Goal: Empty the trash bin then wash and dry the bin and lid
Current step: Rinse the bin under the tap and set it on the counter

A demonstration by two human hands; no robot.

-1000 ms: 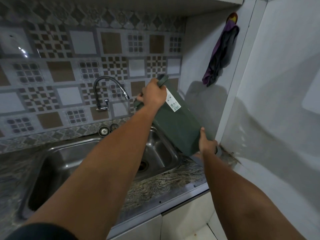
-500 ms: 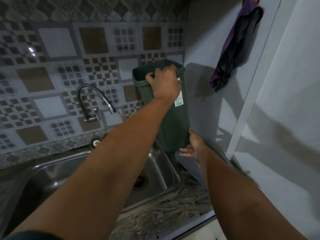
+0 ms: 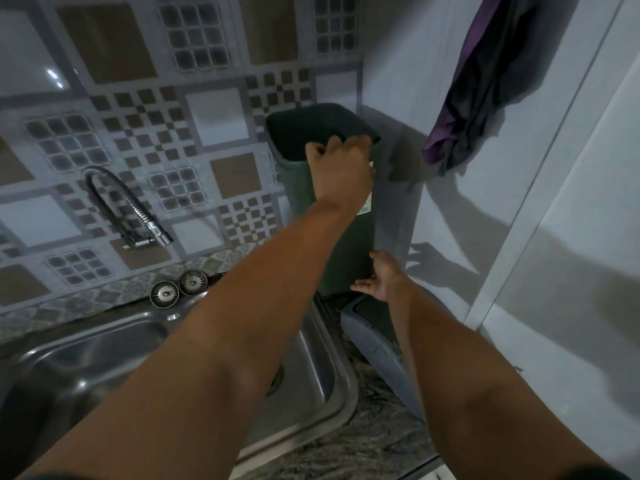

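Standing upright on the counter corner to the right of the sink (image 3: 322, 386), one dark green trash bin (image 3: 349, 244) has its long axis vertical and its open mouth facing up. One grey lid (image 3: 374, 336) lies flat on the stone counter (image 3: 367, 445) just in front of the bin's base. The left hand (image 3: 341, 171) grips the bin's near rim, fingers curled over the edge. The right hand (image 3: 379, 280) is spread loose beside the bin's foot, holding nothing. Two round metal strainers (image 3: 164, 292) lean against the patterned tiles behind the sink, below one curved faucet (image 3: 121, 206). One purple-and-grey cloth (image 3: 485, 84) hangs on the side wall. Both forearms block much of the basin.
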